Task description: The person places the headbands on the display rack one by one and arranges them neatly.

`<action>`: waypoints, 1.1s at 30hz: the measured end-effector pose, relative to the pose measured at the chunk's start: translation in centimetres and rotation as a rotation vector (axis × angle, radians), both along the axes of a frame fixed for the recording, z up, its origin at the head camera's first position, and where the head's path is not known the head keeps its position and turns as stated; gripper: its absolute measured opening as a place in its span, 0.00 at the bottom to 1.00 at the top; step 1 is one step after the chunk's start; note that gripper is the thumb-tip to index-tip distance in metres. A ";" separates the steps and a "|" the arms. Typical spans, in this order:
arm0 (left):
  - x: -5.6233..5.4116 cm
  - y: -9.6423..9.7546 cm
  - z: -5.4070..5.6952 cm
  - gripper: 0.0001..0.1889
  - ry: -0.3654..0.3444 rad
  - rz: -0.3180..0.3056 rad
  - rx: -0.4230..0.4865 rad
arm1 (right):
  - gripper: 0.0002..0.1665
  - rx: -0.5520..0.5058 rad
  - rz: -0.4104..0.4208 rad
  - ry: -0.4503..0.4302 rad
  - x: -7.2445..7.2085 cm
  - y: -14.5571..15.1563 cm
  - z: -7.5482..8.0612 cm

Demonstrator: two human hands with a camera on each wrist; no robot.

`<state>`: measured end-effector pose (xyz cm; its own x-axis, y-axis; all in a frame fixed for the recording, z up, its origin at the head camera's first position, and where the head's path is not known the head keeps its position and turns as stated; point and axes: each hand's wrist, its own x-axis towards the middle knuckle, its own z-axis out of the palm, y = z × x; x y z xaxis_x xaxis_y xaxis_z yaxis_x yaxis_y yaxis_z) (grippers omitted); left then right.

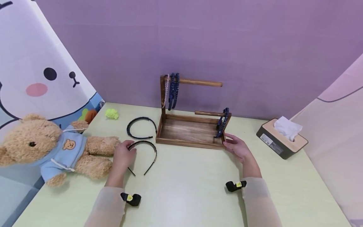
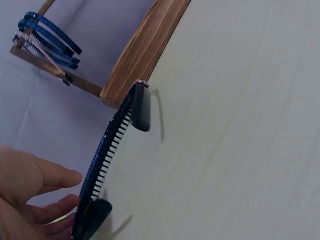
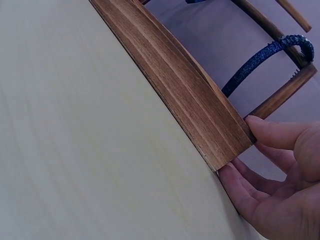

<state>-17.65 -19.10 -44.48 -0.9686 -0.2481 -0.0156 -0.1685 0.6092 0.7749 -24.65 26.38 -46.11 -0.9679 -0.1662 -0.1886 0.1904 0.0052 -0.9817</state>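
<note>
My left hand [image 1: 122,155] is at the left side of a dark toothed headband [image 1: 155,151] with its ends toward me. In the left wrist view, the fingertips and thumb pinch this headband [image 2: 100,160] by one side. A second dark headband [image 1: 128,127] lies just beyond it. My right hand [image 1: 239,148] grips the front right corner of a wooden rack [image 1: 187,143], thumb above and fingers at the lower edge in the right wrist view. On the rack's tall bar hang a pink headband [image 1: 166,91] and two blue headbands [image 1: 175,91]; a dark blue one [image 1: 222,124] hangs at the low bar.
A teddy bear [image 1: 68,143] in a blue hoodie lies at the left. Behind it on the table is a small yellow-green crumpled thing [image 1: 112,113]. A tissue box [image 1: 275,142] stands at the right. A purple cloth [image 1: 255,56] rises behind the table.
</note>
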 end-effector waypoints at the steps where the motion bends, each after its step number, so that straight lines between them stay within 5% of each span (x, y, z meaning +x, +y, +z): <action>1: 0.0 -0.1 -0.2 0.20 -0.002 0.006 0.008 | 0.35 0.023 -0.005 -0.014 -0.1 -0.1 0.0; 10: 0.0 -0.4 -0.8 0.19 0.046 0.024 0.018 | 0.35 0.044 -0.020 -0.045 -0.1 -0.2 0.3; 19: 0.5 -0.6 -1.1 0.18 0.023 0.025 0.040 | 0.35 0.047 -0.016 -0.048 -0.1 -0.2 0.2; 33: 1.1 -1.3 -0.3 0.18 -0.045 -0.005 0.255 | 0.35 0.056 -0.014 -0.046 -0.3 -0.1 0.2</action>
